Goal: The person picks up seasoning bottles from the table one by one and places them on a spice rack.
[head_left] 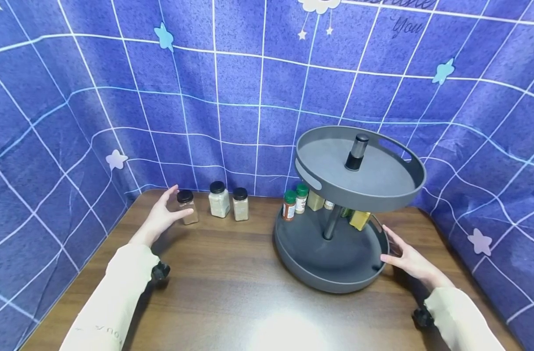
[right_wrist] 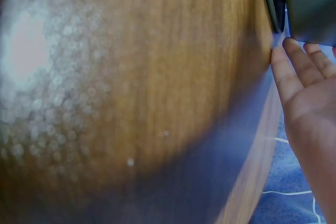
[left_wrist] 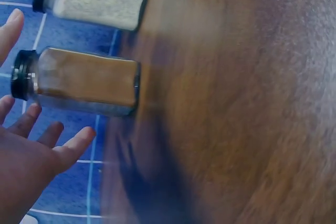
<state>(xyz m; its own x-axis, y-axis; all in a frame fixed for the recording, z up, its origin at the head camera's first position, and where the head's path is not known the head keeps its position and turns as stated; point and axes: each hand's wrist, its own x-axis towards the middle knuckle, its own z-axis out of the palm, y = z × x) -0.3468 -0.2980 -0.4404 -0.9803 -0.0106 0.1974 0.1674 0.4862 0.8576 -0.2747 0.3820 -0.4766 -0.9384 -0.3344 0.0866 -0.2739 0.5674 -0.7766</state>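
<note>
My left hand is beside a clear jar of brown powder with a black lid. Its thumb and fingers are spread around the jar without closing on it; the left wrist view shows a gap between the fingers and the glass. At the right, my right hand has its fingers extended at the rim of a dark grey two-tier round organizer. Whether those fingertips touch the rim, I cannot tell.
Two black-lidded jars, one wide and one narrow, stand right of the brown one. Several spice containers, including a green-capped bottle, sit on the lower tier. The upper tier overhangs them. A blue curtain backs the wooden table.
</note>
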